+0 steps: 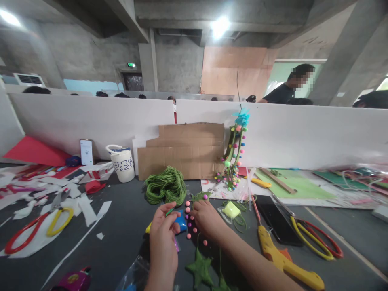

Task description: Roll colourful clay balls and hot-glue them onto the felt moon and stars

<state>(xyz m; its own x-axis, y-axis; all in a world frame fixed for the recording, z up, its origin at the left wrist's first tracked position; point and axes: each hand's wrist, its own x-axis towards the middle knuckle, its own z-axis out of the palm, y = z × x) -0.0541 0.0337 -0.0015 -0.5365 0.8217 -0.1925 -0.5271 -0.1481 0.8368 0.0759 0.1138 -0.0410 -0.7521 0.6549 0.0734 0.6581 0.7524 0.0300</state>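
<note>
Now: both hands at the pink pompoms

Nearest you, a green felt star [200,274] lies on the dark surface [121,242], likely kept within easy reach. Just beyond it, your left hand [163,236] has its grip pinched narrow on a thin green strand [169,211], raised over a blue object [182,223], probably so the strand's tip stays free. Your right hand [209,220] sits beside it, fingertips among the pink pompoms [190,220]. It seems to pin them in place, though I cannot tell whether its grip closes on anything. To your right the yellow glue gun [285,260] lies near. Farther off sit the green yarn skein [166,186] and the cardboard [182,149], leaning against the white partition [75,117].
</note>
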